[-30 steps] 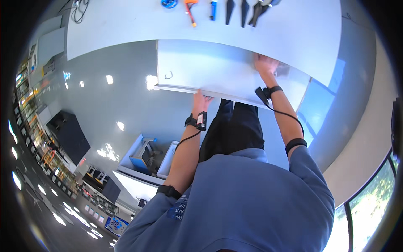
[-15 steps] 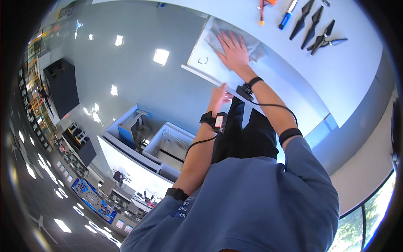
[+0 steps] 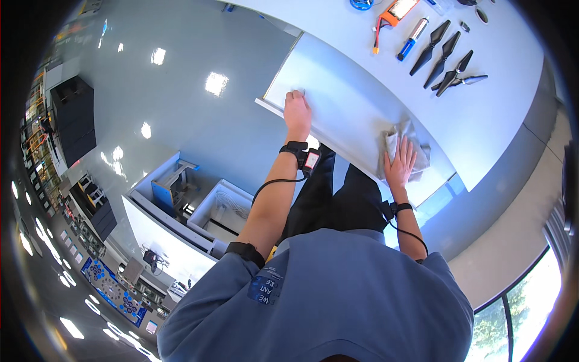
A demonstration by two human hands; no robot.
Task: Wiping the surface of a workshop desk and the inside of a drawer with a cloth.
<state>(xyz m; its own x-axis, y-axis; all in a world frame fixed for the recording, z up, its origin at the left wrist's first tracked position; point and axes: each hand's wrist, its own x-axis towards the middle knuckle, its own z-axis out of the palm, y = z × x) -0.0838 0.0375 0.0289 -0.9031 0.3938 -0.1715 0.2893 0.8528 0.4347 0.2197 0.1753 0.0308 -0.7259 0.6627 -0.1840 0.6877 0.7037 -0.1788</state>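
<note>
A white drawer point(image 3: 338, 90) stands pulled out from under a white table. My right hand point(image 3: 399, 161) lies with fingers stretched out on a crumpled grey cloth point(image 3: 416, 143), pressing it to the drawer bottom near the right end. My left hand point(image 3: 297, 114) is closed, knuckles up, over the drawer's left end by its front edge. A small dark bit shows at its fingertips; what the fingers hold, if anything, is too small to name.
On the table point(image 3: 476, 120) are black propellers point(image 3: 449, 57), a blue-and-silver screwdriver-like tool point(image 3: 413, 39) and an orange battery pack point(image 3: 398, 11) with a lead. To my left stands another unit with an open drawer point(image 3: 223, 208) holding a coiled white cable.
My right hand has slid the cloth from the drawer's left end to its right end. The left hand has moved from beside the front edge onto the dark curved mark and closed.
</note>
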